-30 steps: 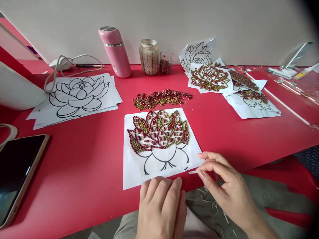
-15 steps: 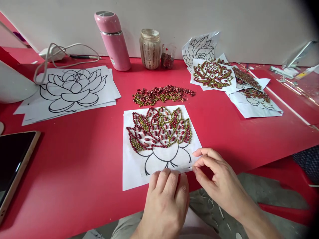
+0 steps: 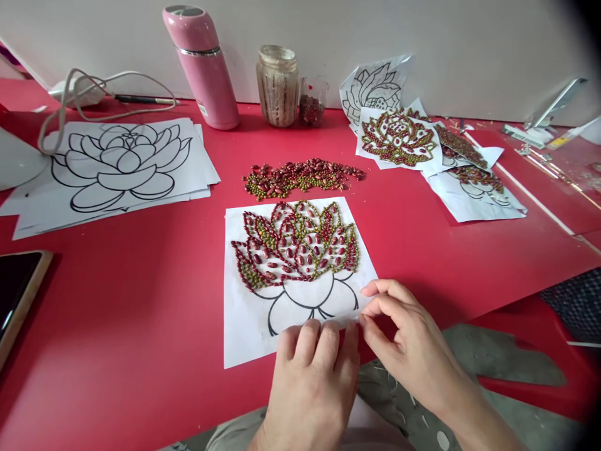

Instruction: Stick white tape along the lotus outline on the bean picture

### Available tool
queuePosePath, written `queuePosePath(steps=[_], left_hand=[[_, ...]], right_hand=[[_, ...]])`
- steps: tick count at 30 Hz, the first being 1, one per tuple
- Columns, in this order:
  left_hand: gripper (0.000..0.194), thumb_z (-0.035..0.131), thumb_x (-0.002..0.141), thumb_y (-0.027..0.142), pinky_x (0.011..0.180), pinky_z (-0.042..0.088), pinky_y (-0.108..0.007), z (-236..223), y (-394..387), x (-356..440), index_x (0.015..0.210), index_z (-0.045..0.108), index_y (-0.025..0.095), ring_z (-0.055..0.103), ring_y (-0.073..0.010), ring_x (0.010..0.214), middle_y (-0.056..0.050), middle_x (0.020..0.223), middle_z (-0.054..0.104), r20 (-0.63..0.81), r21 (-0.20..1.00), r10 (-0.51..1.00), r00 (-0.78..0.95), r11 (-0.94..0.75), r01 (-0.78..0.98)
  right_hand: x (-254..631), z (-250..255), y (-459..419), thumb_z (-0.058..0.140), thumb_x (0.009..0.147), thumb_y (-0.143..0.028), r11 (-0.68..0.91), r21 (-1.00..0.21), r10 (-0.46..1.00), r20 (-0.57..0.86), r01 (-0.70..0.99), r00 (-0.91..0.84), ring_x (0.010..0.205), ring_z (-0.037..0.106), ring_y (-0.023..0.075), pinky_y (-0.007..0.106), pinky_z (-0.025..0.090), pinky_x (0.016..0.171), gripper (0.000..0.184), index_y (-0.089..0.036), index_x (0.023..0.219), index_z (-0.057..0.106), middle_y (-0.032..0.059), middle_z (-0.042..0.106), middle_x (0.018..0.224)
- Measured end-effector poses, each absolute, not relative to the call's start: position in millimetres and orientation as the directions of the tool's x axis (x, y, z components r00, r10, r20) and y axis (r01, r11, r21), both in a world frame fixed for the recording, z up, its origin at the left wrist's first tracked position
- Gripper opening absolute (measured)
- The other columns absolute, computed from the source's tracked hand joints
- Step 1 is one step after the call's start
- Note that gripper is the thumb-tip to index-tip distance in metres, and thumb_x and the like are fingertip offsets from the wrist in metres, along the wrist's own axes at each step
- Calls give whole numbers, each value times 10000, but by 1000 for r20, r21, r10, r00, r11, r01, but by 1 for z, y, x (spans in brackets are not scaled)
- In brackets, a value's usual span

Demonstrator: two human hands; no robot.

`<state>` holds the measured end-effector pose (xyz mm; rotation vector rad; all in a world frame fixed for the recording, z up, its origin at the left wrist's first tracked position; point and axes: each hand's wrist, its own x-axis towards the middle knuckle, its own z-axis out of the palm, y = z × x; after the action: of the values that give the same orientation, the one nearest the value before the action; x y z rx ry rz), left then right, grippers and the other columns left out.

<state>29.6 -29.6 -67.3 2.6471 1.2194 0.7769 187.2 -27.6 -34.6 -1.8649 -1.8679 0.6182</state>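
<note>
Noted over the last second: a narrowing of the gap between left hand (image 3: 312, 379) and right hand (image 3: 413, 344), at the lower edge of the paper (image 3: 241, 335), lying on the table (image 3: 141, 313). Seen: left fingers curled, any hold hidden; right thumb and forefinger nearly meeting, grip unconfirmed. Apparently working on that edge, away from the bean pile (image 3: 305, 175).

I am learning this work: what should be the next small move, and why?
Perhaps the left hand should press lightly along the lower edge of the white paper sheet with black flower outline: the right hand is also near that edge, and its red and green beans lie higher on the sheet, so this should spare them.
</note>
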Motion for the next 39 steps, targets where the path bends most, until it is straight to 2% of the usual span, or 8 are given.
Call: queuePosePath(steps=[7, 12, 14, 16, 19, 24, 31, 39], left_hand=[[265, 498, 803, 241, 693, 319, -340, -68, -27, 35, 1044, 587, 177, 429, -188, 839, -25, 882, 555, 401, 275, 753, 521, -642, 716], [216, 510, 790, 243, 667, 310, -342, -67, -26, 36, 981, 597, 193, 427, -183, 822, -13, 871, 550, 406, 262, 749, 524, -644, 719], [213, 498, 801, 245, 669, 312, -344, -67, -26, 36, 985, 592, 193, 428, -182, 824, -10, 877, 554, 403, 254, 746, 530, -648, 718], [228, 487, 812, 239, 679, 317, -348, -68, -26, 36, 1011, 582, 182, 431, -181, 828, -10, 875, 559, 395, 244, 750, 530, -642, 727], [254, 475, 814, 209, 688, 324, -350, -68, -27, 34, 1046, 565, 156, 437, -179, 839, -23, 919, 562, 384, 217, 726, 571, -672, 708], [345, 485, 804, 187, 684, 336, -354, -65, -27, 31, 1137, 508, 100, 447, -197, 891, -71, 1023, 536, 367, 143, 673, 642, -723, 676], [360, 393, 862, 355, 642, 353, -349, -55, -26, 39, 1145, 522, 175, 454, -177, 770, -34, 884, 548, 272, 143, 742, 613, -661, 736], [386, 390, 862, 383, 617, 369, -346, -55, -26, 38, 1172, 498, 180, 453, -177, 751, -29, 860, 538, 247, 83, 732, 634, -668, 739]], right_hand=[[185, -33, -26, 436, 772, -124, 3, -569, 1000, 0, 823, -4, 893, 536, 198, 359, 461, 816, 124, -183, 698, 515, 64, 520, 895], [188, -27, -27, 434, 807, -158, 17, -585, 999, -24, 811, -38, 849, 549, 158, 251, 488, 697, 149, -190, 735, 560, 55, 530, 950], [194, -25, -29, 445, 826, -189, 24, -584, 1000, 27, 811, -11, 824, 557, 139, 216, 486, 654, 141, -194, 839, 585, 49, 541, 997], [203, -25, -31, 465, 836, -220, 8, -567, 986, 139, 823, 86, 802, 561, 125, 202, 482, 645, 169, -192, 960, 576, 49, 545, 1042], [214, -29, -34, 485, 847, -248, -23, -569, 952, 237, 822, 191, 778, 553, 112, 201, 471, 667, 214, -198, 1044, 551, 42, 545, 1058], [216, -43, -37, 467, 869, -254, 17, -683, 956, 225, 730, 188, 765, 542, 110, 215, 459, 686, 208, -202, 1059, 532, 31, 550, 963], [215, -52, -34, 461, 874, -235, 78, -726, 960, 239, 684, 144, 786, 538, 110, 225, 459, 708, 187, -203, 1044, 532, 40, 526, 1028], [211, -53, -35, 453, 874, -231, 119, -713, 955, 272, 691, 116, 796, 531, 121, 240, 457, 724, 197, -190, 1055, 520, 47, 524, 998]])
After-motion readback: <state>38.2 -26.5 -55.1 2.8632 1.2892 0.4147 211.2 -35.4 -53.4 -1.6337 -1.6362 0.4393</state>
